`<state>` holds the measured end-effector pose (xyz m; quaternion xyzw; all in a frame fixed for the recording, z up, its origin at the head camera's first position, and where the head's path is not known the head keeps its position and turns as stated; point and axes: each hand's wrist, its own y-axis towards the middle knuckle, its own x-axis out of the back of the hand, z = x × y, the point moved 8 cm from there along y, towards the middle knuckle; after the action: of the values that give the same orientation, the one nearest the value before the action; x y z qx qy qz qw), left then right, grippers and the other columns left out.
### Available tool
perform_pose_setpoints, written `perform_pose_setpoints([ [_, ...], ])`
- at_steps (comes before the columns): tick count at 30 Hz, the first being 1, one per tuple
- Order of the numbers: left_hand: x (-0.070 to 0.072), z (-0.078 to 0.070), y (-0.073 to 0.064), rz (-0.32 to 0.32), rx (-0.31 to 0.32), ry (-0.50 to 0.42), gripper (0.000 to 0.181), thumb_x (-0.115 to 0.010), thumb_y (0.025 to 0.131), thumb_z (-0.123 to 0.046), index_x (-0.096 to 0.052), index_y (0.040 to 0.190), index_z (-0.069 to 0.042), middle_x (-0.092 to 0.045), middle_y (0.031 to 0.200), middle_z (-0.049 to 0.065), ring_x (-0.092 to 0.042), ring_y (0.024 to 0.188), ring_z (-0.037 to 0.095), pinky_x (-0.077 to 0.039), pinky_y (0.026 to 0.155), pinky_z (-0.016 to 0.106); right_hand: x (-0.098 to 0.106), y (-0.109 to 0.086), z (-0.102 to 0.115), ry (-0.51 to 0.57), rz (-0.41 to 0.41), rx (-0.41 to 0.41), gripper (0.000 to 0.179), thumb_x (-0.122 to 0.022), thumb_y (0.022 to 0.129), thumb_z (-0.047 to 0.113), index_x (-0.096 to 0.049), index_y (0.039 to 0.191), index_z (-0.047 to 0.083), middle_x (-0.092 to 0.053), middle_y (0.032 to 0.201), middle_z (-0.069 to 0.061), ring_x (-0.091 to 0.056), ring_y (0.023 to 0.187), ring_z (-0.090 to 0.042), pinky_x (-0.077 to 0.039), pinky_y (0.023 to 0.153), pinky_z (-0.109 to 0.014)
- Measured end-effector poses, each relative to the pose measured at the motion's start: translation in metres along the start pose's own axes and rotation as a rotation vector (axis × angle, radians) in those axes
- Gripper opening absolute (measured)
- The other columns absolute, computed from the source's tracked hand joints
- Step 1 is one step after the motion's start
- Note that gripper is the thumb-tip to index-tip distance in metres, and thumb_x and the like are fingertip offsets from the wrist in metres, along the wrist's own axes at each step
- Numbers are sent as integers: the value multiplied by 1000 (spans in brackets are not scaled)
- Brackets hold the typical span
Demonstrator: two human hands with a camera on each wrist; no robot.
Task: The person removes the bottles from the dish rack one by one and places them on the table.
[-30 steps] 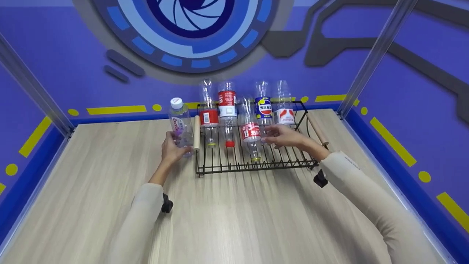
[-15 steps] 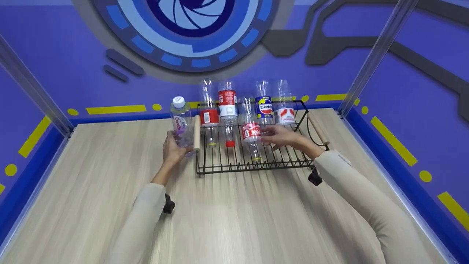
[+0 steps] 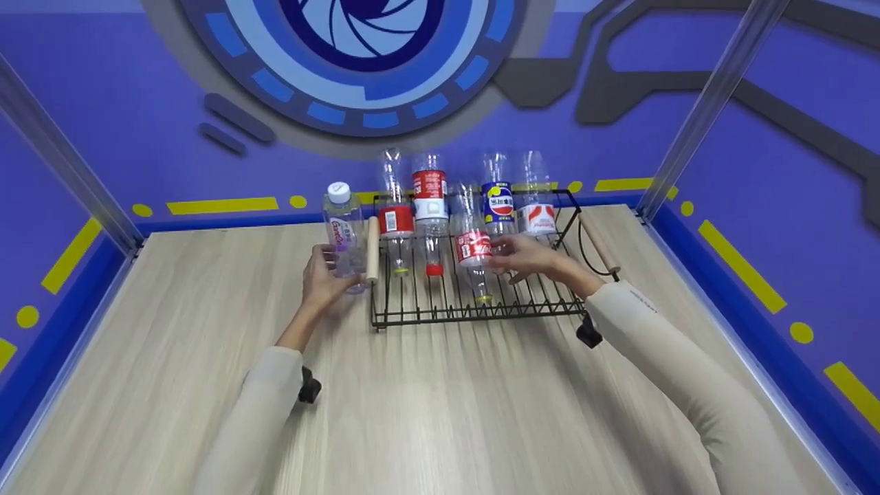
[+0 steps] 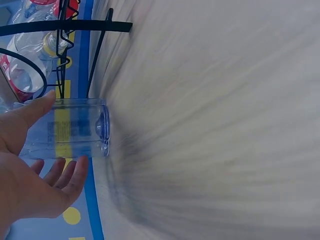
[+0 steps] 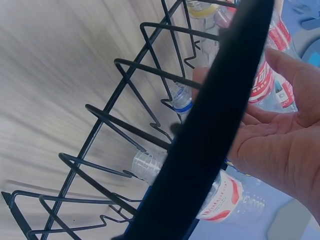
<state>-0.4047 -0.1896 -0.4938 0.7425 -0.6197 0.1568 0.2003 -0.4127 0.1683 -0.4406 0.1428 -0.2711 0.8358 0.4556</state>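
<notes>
My left hand (image 3: 322, 278) holds a clear plastic bottle (image 3: 349, 237) with a white cap, standing upright just left of the black wire rack (image 3: 412, 316). In the left wrist view, thumb and fingertips sit on opposite sides of this bottle's lower body (image 4: 80, 127). My right hand (image 3: 533, 256) has its fingertips at the right side of a Coca-Cola bottle (image 3: 474, 246), which leans cap-down in the rack. In the right wrist view the red label (image 5: 261, 85) shows near the thumb; a black strap hides part of the fingers.
Several other empty bottles lean cap-down in the rack, among them a red-capped bottle (image 3: 432, 237), a Pepsi bottle (image 3: 498, 203) and a red-and-white-labelled bottle (image 3: 536, 218). Wooden handles (image 3: 599, 240) flank the rack on the wooden table (image 3: 426, 405), close to the patterned back wall (image 3: 309, 165).
The white-capped bottle has shifted slightly right, closer to the rack, with the left hand around it. The right forearm has moved a little left; the Coca-Cola bottle stays in place.
</notes>
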Motion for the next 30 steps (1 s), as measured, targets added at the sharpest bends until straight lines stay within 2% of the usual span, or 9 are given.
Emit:
perform_pose_setpoints([
  [3, 6, -2, -4, -2, -9, -10, 77, -86, 79, -10, -40, 140, 0, -54, 137, 25, -53, 127, 40, -44, 110, 51, 0, 1, 1, -5, -1, 0, 63, -59, 103, 16, -31, 156, -5, -53, 144, -29, -65, 106, -27, -62, 82, -34],
  [7, 15, -6, -13, -5, -22, 4, 73, -84, 83, -12, -40, 141, 3, -52, 137, 26, -52, 127, 41, -44, 109, 52, 0, 2, -1, -8, 10, -10, 65, -60, 102, 18, -31, 156, -4, -52, 147, -28, -66, 99, -21, -62, 83, -36],
  [12, 28, -16, -28, -14, -62, 15, 62, -79, 89, -13, -44, 137, 6, -54, 132, 29, -54, 122, 42, -45, 106, 54, -3, 0, -5, -13, 33, -27, 67, -60, 102, 20, -30, 155, -7, -52, 147, -29, -66, 100, -22, -61, 87, -41],
  [15, 32, -23, -40, 7, -72, 7, 57, -76, 92, -16, -46, 136, 4, -56, 132, 27, -56, 119, 40, -48, 101, 51, -6, 0, -7, -30, 72, -50, 69, -59, 103, 23, -26, 156, -7, -53, 144, -28, -65, 104, -25, -61, 90, -42],
  [19, 30, -29, -58, 84, -63, -33, 57, -74, 95, -24, -46, 140, -3, -57, 134, 21, -58, 117, 34, -51, 90, 37, -13, 1, -9, -42, 116, -83, 73, -60, 103, 30, -23, 158, -3, -54, 140, -24, -63, 109, -30, -58, 94, -47],
  [23, 22, -37, -74, 182, -102, -90, 58, -75, 95, -26, -47, 143, -10, -59, 133, 17, -61, 114, 30, -51, 83, 29, -18, 3, -8, -20, 127, -106, 77, -62, 102, 35, -22, 157, 0, -54, 139, -22, -63, 113, -31, -57, 97, -50],
  [27, 12, -44, -86, 285, -176, -121, 60, -75, 94, -24, -48, 147, -15, -58, 136, 18, -61, 113, 29, -52, 83, 34, -20, 3, -7, 10, 122, -121, 79, -65, 100, 37, -22, 157, 1, -52, 142, -23, -62, 112, -30, -58, 96, -47],
  [30, 6, -46, -92, 334, -221, -114, 62, -75, 94, -25, -49, 149, -17, -56, 139, 18, -61, 115, 33, -54, 88, 39, -22, 4, -6, 23, 112, -120, 79, -66, 99, 37, -23, 157, 4, -53, 138, -23, -62, 107, -28, -58, 95, -47],
])
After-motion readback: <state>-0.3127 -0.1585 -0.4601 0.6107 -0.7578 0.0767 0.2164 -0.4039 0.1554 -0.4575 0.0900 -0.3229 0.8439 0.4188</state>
